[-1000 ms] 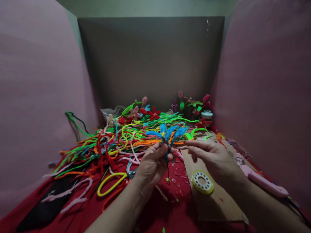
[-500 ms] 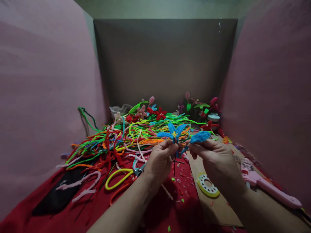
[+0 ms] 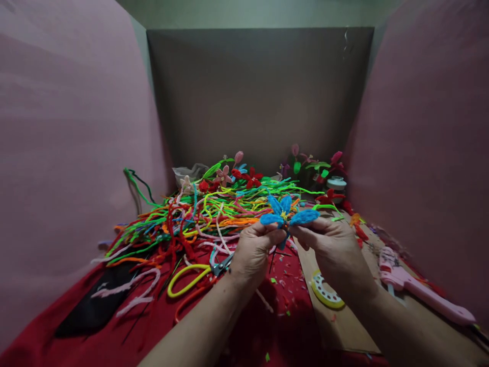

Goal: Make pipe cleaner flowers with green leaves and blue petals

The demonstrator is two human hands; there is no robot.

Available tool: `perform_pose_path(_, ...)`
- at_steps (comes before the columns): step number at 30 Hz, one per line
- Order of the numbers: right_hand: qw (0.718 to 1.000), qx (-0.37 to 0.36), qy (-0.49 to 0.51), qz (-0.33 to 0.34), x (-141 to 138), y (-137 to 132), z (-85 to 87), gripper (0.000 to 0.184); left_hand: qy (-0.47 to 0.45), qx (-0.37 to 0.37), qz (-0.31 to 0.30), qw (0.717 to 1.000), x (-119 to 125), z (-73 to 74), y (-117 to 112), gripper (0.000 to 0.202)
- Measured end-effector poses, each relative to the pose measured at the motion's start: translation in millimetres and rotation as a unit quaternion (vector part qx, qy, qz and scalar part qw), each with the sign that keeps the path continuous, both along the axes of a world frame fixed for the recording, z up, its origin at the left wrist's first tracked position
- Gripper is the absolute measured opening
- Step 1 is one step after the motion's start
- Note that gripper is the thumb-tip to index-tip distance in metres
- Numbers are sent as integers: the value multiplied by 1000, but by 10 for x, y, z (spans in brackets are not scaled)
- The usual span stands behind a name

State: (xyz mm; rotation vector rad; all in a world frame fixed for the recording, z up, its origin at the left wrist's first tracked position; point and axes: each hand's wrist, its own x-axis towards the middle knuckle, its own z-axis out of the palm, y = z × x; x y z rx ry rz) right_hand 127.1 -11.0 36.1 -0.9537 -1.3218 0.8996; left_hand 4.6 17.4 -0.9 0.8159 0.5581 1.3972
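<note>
A blue pipe-cleaner flower (image 3: 284, 212) with a yellow centre is held up over the red cloth (image 3: 252, 331). My left hand (image 3: 254, 250) pinches it from the left, just under the petals, fingers closed. My right hand (image 3: 330, 244) is closed on the flower's right-hand blue petal and the base. The flower's thin dark stem hangs down between the two hands and is mostly hidden by them.
A big heap of coloured pipe cleaners (image 3: 198, 214) lies behind the hands, with finished flowers (image 3: 244, 176) at the back. Yellow-handled scissors (image 3: 194, 275), a tape roll (image 3: 326, 293) on brown cardboard (image 3: 344, 321) and a pink glue gun (image 3: 416, 288) lie nearby. Cardboard walls enclose three sides.
My right hand has brought a blue petal in against the flower, and both hands now sit close together around it. The view shifted slightly.
</note>
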Motion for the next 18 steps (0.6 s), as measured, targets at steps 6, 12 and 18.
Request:
perform_pose_path(6, 999, -8, -8, 37, 25, 39, -14, 13, 14, 28, -19, 999, -12, -10, 1, 13)
perform_pose_path(12, 999, 8, -15, 32, 48, 98, -110, 5, 23, 31, -32, 999, -24, -23, 9, 10)
perform_pose_path(18, 995, 0, 62, 80, 53, 184, -231, 3, 25, 57, -53, 997, -19, -44, 7, 11)
